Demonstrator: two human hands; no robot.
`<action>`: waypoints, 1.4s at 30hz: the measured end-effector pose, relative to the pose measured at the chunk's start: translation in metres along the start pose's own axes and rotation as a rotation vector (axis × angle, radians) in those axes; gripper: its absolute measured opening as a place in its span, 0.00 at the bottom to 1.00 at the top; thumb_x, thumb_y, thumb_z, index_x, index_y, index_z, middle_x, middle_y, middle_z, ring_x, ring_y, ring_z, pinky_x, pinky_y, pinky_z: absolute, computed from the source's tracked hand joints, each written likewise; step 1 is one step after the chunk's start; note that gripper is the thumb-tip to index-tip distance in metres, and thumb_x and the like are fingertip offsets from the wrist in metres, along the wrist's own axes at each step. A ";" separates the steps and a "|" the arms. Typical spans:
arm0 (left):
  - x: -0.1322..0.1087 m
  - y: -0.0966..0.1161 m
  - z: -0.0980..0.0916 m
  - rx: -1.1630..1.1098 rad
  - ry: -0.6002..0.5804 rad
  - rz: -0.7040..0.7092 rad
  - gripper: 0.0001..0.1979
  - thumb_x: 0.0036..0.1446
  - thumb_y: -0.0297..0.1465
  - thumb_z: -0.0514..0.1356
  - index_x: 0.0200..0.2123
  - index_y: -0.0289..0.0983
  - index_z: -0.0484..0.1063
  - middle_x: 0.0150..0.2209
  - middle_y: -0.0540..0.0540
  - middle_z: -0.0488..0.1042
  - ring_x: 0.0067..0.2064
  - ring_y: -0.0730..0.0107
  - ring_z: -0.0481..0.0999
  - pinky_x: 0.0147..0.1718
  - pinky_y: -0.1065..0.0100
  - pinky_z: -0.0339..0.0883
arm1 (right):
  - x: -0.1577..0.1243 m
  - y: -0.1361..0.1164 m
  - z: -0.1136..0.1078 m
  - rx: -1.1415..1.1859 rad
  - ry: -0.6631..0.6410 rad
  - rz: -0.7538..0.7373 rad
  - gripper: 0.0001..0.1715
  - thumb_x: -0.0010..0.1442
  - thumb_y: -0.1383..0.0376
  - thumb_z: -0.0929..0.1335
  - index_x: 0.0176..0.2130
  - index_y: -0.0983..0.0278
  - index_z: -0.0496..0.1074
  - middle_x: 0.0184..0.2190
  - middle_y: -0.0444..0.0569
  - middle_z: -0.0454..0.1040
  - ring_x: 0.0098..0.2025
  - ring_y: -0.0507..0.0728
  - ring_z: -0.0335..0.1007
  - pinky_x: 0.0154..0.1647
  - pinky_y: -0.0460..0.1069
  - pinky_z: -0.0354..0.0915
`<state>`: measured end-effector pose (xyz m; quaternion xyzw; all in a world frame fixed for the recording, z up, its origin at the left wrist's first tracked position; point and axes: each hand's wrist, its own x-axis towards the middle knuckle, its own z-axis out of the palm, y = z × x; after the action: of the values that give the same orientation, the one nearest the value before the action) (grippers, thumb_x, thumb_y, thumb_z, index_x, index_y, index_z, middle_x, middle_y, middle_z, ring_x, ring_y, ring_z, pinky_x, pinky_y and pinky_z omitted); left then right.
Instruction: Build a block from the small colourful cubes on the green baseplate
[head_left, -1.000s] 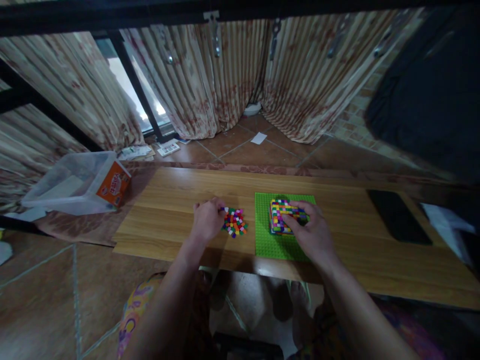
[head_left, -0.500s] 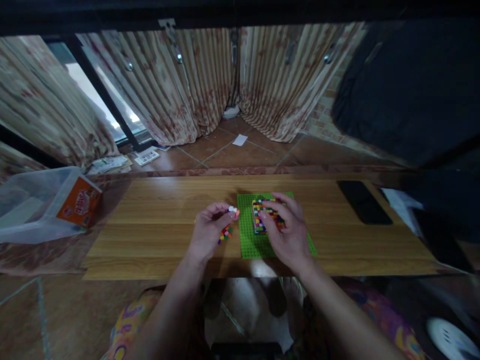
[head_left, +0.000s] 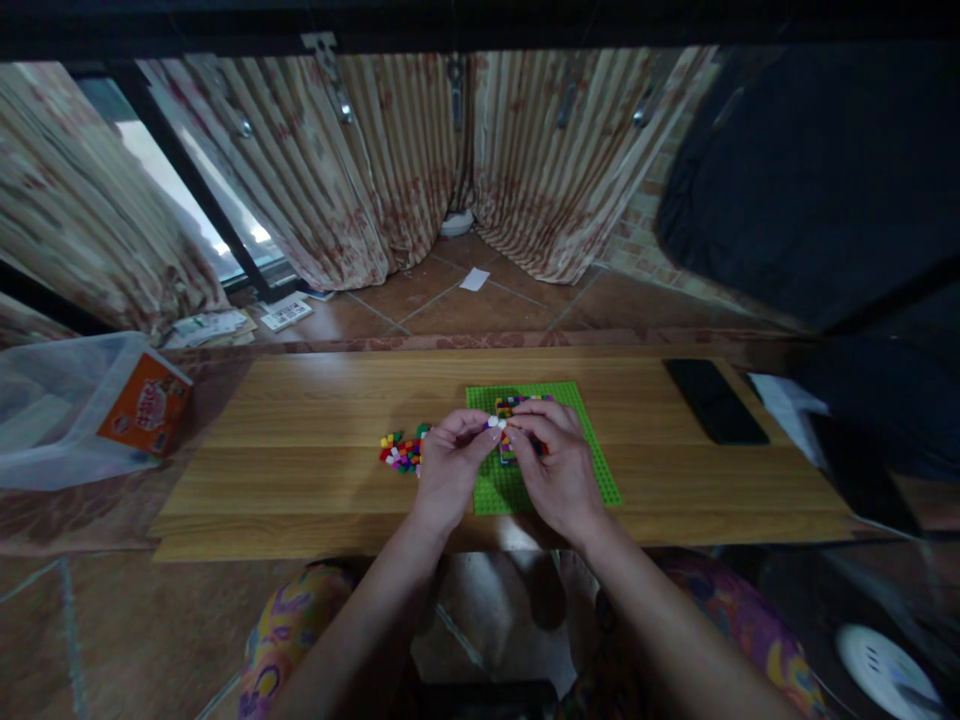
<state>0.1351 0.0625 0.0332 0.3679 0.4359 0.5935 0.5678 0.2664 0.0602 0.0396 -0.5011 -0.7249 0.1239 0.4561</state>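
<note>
My left hand (head_left: 454,465) is closed in a pinch, with small white toy bricks (head_left: 495,423) at its fingertips. From the other side, the closed fingers of my right hand (head_left: 559,455) meet the same bricks. Both hands are above a green studded baseplate (head_left: 598,460). Partly hidden behind my fingers, a block built of many coloured bricks (head_left: 525,399) stands on the plate. Left of the baseplate, a loose pile of coloured bricks (head_left: 401,453) lies on the wooden table, partly covered by my left hand.
A black phone (head_left: 716,400) lies on the right part of the table (head_left: 300,430). A clear plastic bin (head_left: 67,400) with an orange label stands beyond the left end. White papers (head_left: 787,410) and a dark flat object (head_left: 862,470) are at the right. Curtains hang behind.
My right hand has left the brick block and come left to the bricks in my left hand. My left hand has moved right over the baseplate, uncovering more of the loose pile.
</note>
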 end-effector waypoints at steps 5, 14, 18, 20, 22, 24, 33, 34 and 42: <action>0.000 -0.005 0.007 0.009 0.042 0.018 0.06 0.43 0.28 0.68 0.28 0.36 0.76 0.29 0.50 0.77 0.31 0.75 0.73 0.35 0.72 0.65 | -0.001 0.002 0.002 -0.053 0.012 -0.009 0.07 0.63 0.66 0.65 0.36 0.62 0.74 0.39 0.49 0.74 0.44 0.58 0.66 0.48 0.56 0.63; 0.000 -0.009 0.010 -0.010 0.101 -0.018 0.06 0.42 0.27 0.68 0.27 0.36 0.77 0.27 0.50 0.77 0.29 0.75 0.73 0.33 0.72 0.66 | -0.004 0.004 0.002 -0.151 0.018 -0.028 0.09 0.63 0.66 0.65 0.35 0.62 0.75 0.38 0.48 0.75 0.44 0.58 0.66 0.46 0.56 0.62; 0.000 -0.009 0.011 -0.027 0.107 -0.020 0.06 0.42 0.27 0.68 0.27 0.35 0.77 0.27 0.50 0.77 0.28 0.75 0.73 0.32 0.72 0.67 | -0.005 0.005 0.002 -0.158 0.023 -0.032 0.09 0.63 0.65 0.65 0.35 0.62 0.75 0.38 0.48 0.75 0.43 0.58 0.65 0.46 0.56 0.62; 0.000 -0.010 0.012 -0.028 0.115 -0.009 0.06 0.41 0.27 0.68 0.27 0.35 0.77 0.27 0.50 0.78 0.28 0.75 0.73 0.32 0.72 0.67 | -0.006 0.006 0.003 -0.157 0.027 -0.025 0.09 0.63 0.65 0.65 0.35 0.62 0.75 0.38 0.49 0.74 0.43 0.58 0.65 0.46 0.56 0.62; 0.000 -0.011 0.012 -0.022 0.125 -0.002 0.06 0.42 0.27 0.68 0.27 0.35 0.77 0.27 0.50 0.78 0.28 0.75 0.73 0.32 0.72 0.67 | -0.007 0.005 0.004 -0.151 0.033 -0.009 0.09 0.63 0.66 0.65 0.35 0.62 0.75 0.39 0.49 0.75 0.43 0.58 0.66 0.46 0.56 0.62; -0.001 -0.012 0.012 -0.018 0.137 0.002 0.05 0.42 0.27 0.68 0.27 0.35 0.77 0.26 0.50 0.78 0.28 0.75 0.73 0.33 0.72 0.67 | -0.008 0.003 0.005 -0.144 0.043 0.009 0.10 0.63 0.66 0.64 0.35 0.62 0.76 0.39 0.49 0.75 0.44 0.59 0.66 0.46 0.56 0.62; 0.000 -0.007 0.010 -0.009 0.190 0.007 0.06 0.40 0.28 0.69 0.26 0.35 0.77 0.25 0.50 0.77 0.28 0.75 0.72 0.33 0.71 0.66 | -0.006 0.006 0.002 -0.057 0.082 0.028 0.09 0.62 0.64 0.66 0.37 0.57 0.77 0.39 0.48 0.75 0.45 0.59 0.67 0.47 0.57 0.62; 0.001 -0.005 0.009 -0.016 0.195 0.003 0.06 0.40 0.27 0.69 0.26 0.35 0.77 0.25 0.50 0.76 0.28 0.75 0.72 0.33 0.71 0.66 | -0.004 0.010 -0.001 -0.036 0.075 0.040 0.08 0.62 0.63 0.66 0.37 0.57 0.77 0.39 0.48 0.74 0.45 0.59 0.67 0.48 0.57 0.63; 0.005 -0.003 -0.002 -0.102 0.227 -0.055 0.08 0.38 0.26 0.70 0.26 0.35 0.76 0.26 0.51 0.76 0.30 0.77 0.72 0.34 0.72 0.65 | 0.001 0.036 -0.021 0.029 -0.093 0.123 0.05 0.56 0.59 0.71 0.33 0.55 0.79 0.46 0.47 0.71 0.51 0.60 0.65 0.53 0.59 0.62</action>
<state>0.1341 0.0672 0.0289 0.2568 0.4766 0.6367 0.5490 0.3047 0.0718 0.0286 -0.5317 -0.7114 0.1850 0.4207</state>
